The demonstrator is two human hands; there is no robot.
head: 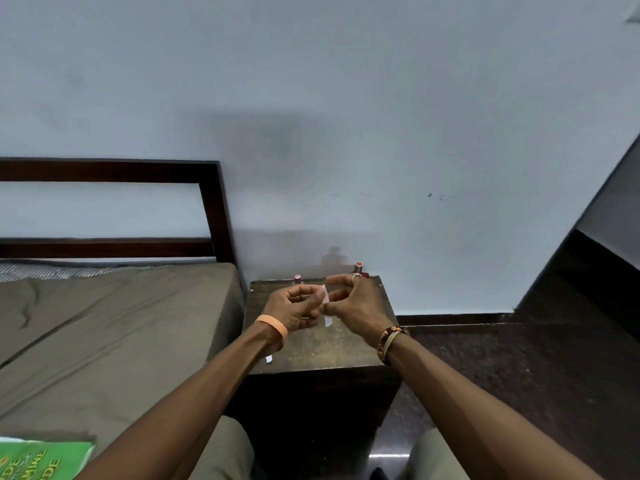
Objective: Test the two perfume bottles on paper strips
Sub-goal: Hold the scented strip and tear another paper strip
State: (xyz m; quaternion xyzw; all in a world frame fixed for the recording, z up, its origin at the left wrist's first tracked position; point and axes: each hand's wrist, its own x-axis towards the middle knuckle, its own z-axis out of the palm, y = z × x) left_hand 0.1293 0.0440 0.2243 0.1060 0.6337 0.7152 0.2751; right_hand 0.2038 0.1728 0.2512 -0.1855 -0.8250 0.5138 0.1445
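Above the bedside table (322, 348), left hand (294, 308) and right hand (353, 303) pinch a pale paper strip (326, 296)

Both hands are raised over a small dark bedside table (322, 351) set against a pale wall (346, 116). The left hand (294, 308) and right hand (356, 304) meet at a small pale paper strip (325, 296), pinched between their fingertips. A second strip (328, 321) lies on the tabletop below; a third (269, 358) sits at the table's near left edge. Two perfume bottles stand at the back edge: a pink-capped bottle (298, 279) left, a red-capped bottle (358, 267) right, partly hidden by the right hand. A bed (114, 323) adjoins the table on the left, with a green book (41, 459) on it.
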